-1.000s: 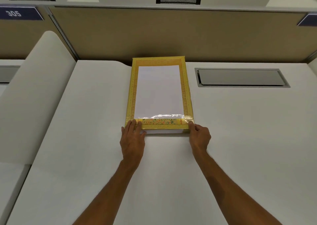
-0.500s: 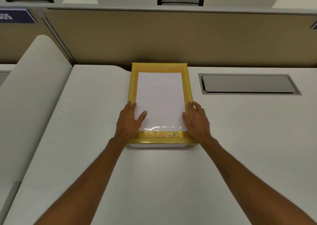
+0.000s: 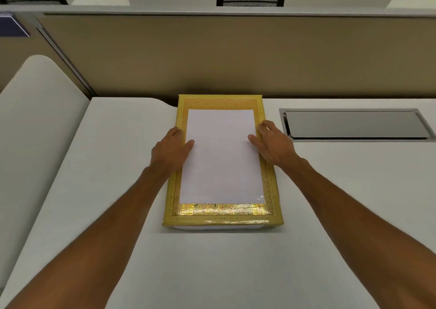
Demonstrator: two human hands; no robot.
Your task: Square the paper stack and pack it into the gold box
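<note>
Paper stack point(image 3: 221, 155) squared inside gold box point(image 3: 223, 219), between my thumbs. My left hand point(image 3: 171, 150), right hand point(image 3: 274, 144) spread flat, gripping nothing. Judged nearly done; no lid visible.

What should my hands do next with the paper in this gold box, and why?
Probably slide both hands toward you, pressing the paper flat. It already lies inside the gold box, with an even gold border on both sides. The left hand and right hand rest open on the long edges, thumbs on the sheet, but only around mid-length; the near end is unpressed.
</note>
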